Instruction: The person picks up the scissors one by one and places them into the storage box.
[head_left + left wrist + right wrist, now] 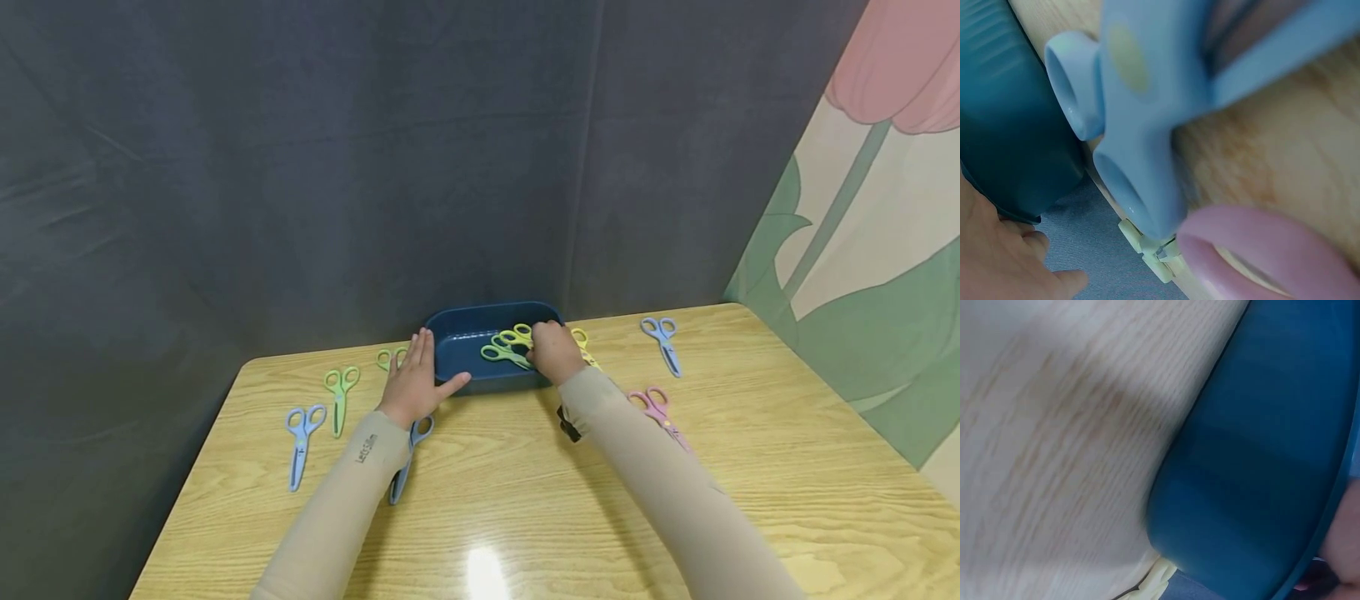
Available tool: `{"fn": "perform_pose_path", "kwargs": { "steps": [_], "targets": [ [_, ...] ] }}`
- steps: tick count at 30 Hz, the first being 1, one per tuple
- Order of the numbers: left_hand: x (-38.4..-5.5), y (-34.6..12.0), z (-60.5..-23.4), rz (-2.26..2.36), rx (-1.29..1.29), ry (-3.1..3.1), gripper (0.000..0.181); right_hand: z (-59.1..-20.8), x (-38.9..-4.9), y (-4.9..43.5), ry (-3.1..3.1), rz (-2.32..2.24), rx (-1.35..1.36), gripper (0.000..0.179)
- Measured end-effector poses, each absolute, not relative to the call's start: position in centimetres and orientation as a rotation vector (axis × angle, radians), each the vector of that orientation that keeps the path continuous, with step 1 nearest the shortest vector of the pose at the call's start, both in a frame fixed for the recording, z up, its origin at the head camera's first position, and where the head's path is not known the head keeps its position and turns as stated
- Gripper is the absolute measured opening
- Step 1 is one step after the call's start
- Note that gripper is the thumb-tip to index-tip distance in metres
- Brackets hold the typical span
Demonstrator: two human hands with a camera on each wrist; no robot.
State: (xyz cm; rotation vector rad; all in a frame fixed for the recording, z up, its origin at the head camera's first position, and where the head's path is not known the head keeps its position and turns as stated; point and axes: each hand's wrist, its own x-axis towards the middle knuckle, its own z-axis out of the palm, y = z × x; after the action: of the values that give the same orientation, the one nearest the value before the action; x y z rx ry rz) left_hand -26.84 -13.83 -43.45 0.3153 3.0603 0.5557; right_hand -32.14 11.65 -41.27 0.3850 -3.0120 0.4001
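A dark blue plastic bin point(491, 383) stands at the back of the table. My left hand point(420, 379) rests against its left rim, fingers straight and thumb out. My right hand point(553, 352) reaches over the right side, fingers curled on the blade end of yellow scissors point(517, 335); the fingertips are mostly hidden. Green scissors point(501, 353) lie in the bin beside them. Blue scissors point(408, 462) lie under my left wrist, and the left wrist view shows pink scissors point(1260, 247) close by. The right wrist view shows the bin's outer wall point(1241, 456).
On the left lie blue scissors point(298, 446), green scissors point(340, 402) and another green pair point(385, 359) partly behind my left hand. Right of the bin are yellow scissors point(585, 350), pink scissors point(660, 410) and blue scissors point(663, 342). A dark curtain point(375, 167) hangs behind the table.
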Motion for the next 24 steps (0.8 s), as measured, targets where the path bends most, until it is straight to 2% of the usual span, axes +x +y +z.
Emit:
{"fn": "perform_pose_path", "kwargs": {
  "steps": [7,13,18,24],
  "targets": [
    [-26.8,-14.0,-43.5,0.582,0.327,3.062,0.108,-41.0,-32.3,11.1,-3.083,0.285,0.371,0.014],
    [-26.7,-14.1,-43.4,0.585,0.322,3.054,0.108,-41.0,-32.2,10.7,-3.142,0.246,0.346,0.021],
    [-26.8,-14.0,-43.5,0.587,0.325,3.047,0.109,-41.0,-32.2,10.6,-3.161,0.313,0.300,0.017],
    [-26.9,-14.0,-43.6,0.587,0.335,3.052,0.109,-40.8,-32.2,10.6,-3.190,0.370,0.267,0.021]
  ]
}}
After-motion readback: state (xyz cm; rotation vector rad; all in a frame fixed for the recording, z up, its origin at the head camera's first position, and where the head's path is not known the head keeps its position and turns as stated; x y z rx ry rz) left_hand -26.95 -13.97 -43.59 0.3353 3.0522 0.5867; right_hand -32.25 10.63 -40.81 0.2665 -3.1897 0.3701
